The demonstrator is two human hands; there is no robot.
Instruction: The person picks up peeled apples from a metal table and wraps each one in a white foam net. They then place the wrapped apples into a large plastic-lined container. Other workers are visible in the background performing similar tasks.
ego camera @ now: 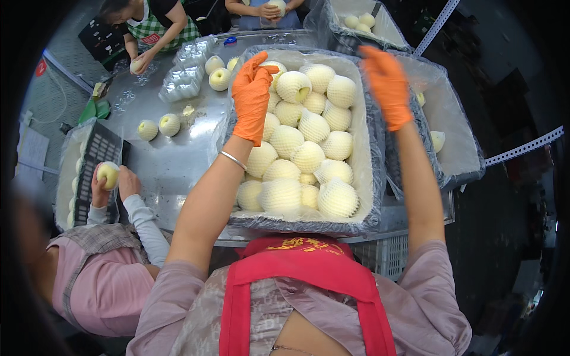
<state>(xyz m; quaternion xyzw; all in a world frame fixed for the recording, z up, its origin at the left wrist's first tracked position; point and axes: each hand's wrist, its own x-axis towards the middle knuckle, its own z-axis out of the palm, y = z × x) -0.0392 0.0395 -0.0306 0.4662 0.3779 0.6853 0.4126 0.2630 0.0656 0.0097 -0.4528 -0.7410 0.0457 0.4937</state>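
Before me a plastic-lined crate (366, 178) holds many pale yellow round fruits (307, 156), each in a white foam net sleeve. My left hand (252, 95), in an orange glove, is above the crate's left rim with thumb and forefinger apart. Its thumb overlaps a sleeved fruit (278, 73) in the far left corner; whether it touches is unclear. My right hand (386, 86), also orange-gloved, is motion-blurred beyond the crate's right rim, near a second lined crate (454, 120). No object shows in it, but its fingertips are indistinct.
The metal table (151, 178) bears clear plastic trays (185, 73), loose sleeved fruits (169, 125) and a blue tape roll (230, 41). Another lined crate (369, 31) stands far right. Several co-workers handle fruit; one person's hand (129, 182) is at left beside a black crate (95, 173).
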